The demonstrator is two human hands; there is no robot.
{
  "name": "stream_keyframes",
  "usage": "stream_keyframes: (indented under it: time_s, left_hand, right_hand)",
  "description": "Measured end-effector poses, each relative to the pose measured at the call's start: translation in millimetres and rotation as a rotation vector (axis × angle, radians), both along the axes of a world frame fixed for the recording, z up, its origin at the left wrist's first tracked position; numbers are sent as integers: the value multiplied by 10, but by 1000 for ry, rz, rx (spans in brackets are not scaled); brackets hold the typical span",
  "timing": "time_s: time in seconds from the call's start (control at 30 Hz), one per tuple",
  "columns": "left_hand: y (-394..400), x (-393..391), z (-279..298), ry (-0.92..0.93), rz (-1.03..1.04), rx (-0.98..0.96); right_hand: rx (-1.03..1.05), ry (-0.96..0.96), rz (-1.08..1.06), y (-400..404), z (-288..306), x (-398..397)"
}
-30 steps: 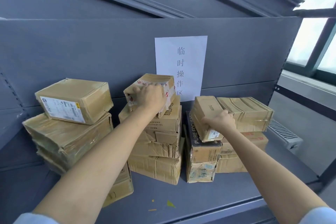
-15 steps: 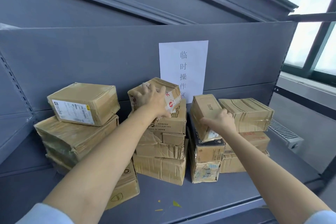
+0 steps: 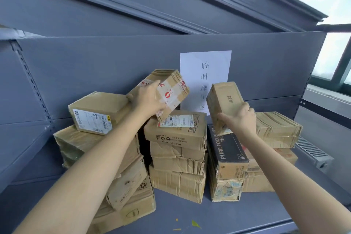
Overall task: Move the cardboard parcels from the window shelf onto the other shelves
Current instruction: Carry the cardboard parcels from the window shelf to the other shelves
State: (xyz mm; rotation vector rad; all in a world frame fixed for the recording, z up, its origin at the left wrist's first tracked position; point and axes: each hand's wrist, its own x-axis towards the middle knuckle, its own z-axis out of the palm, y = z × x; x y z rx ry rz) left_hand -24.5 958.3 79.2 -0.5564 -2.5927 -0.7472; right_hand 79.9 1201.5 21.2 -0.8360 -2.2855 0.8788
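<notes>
Both parcels now lifted off stacks: left hand [image 3: 150, 99] grips taped parcel [image 3: 167, 89], right hand [image 3: 240, 118] grips AEBL parcel [image 3: 225, 100].

A white paper sign [image 3: 206, 74] with a column of printed characters is stuck to the grey back panel [image 3: 114, 66]. A window [image 3: 330, 51] lets in daylight at right, with a white grilled radiator [image 3: 313, 153] below it. Small yellow-green scraps [image 3: 195, 224] lie near the front edge.

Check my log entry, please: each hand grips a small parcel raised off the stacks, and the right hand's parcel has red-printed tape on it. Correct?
One detail is wrong. The head view shows the red-printed tape on the parcel in the left hand. The right hand grips a plain parcel marked AEBL. Both are raised off the stacks, as you wrote.
</notes>
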Motion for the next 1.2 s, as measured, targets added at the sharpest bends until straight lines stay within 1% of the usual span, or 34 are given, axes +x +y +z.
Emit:
stream_keyframes:
  time_s: [0.1, 0.2, 0.27, 0.33, 0.4, 0.47, 0.57, 0.7, 0.8, 0.87, 0.97, 1.07, 1.2]
  left_hand:
    - [-248, 200, 286, -1, -20, 312]
    - [-505, 537, 558, -115, -44, 650]
    - [-736, 800, 684, -154, -54, 852]
    - [-994, 1095, 753, -161, -50, 1020]
    - [-1262, 1434, 750, -162, -28, 1133]
    - [-1546, 1801, 685, -154, 11, 1187]
    - [-1950, 2373, 546, -140, 105, 1214]
    - [-2391, 3169, 345, -33, 277, 1286]
    - [-2682, 3756, 215, 20, 378, 1314]
    - [-2889, 4132, 143, 66, 461, 1352]
    - [-3167, 4624, 39, 117, 597, 1364]
    - [-3390, 4969, -41, 178, 679, 1345]
    - [-3717, 5261, -147, 264, 808, 1314]
  right_hand:
    - [-9, 109, 92, -192, 264, -70]
    - [-43, 199, 233, -421, 516, -124]
    - [-84, 259, 350, -618, 667, -150]
    - [-111, 294, 457, -838, 801, -159]
    - [-126, 304, 579, -1095, 891, -117]
    - [-155, 323, 701, -1375, 935, -45]
    - [-182, 343, 895, -1838, 912, 146]
    - [-200, 298, 1161, -2480, 824, 514]
    - [-274, 276, 1347, -2972, 745, 768]
    - [-288, 251, 1451, -3309, 701, 939]
    - [-301, 196, 1596, -3778, 651, 1223]
    - [-324, 161, 1701, -4227, 608, 1444]
    - [-324, 138, 1754, -4878, 560, 1606]
